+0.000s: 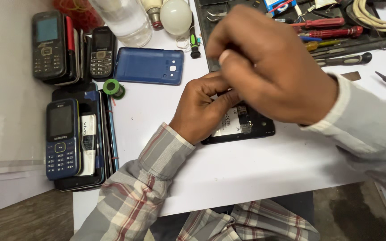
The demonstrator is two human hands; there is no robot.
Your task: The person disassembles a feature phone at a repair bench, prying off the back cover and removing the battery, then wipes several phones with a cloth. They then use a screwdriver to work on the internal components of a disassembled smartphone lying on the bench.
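Pinching a flat black opened phone (242, 127), left hand (199, 109) curled, right hand (269, 67) closed above.

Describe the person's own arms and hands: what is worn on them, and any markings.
Both hands are bare, no gloves, rings or watch visible. The left hand comes out of a long plaid sleeve in grey, cream and red with a buttoned cuff. The right hand is motion-blurred; its sleeve looks like the same pale plaid.

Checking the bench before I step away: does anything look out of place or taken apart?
Yes. The black phone under both hands lies with its back off, insides exposed. Its likely blue back cover lies apart, up the white table. Nothing looks spilled.
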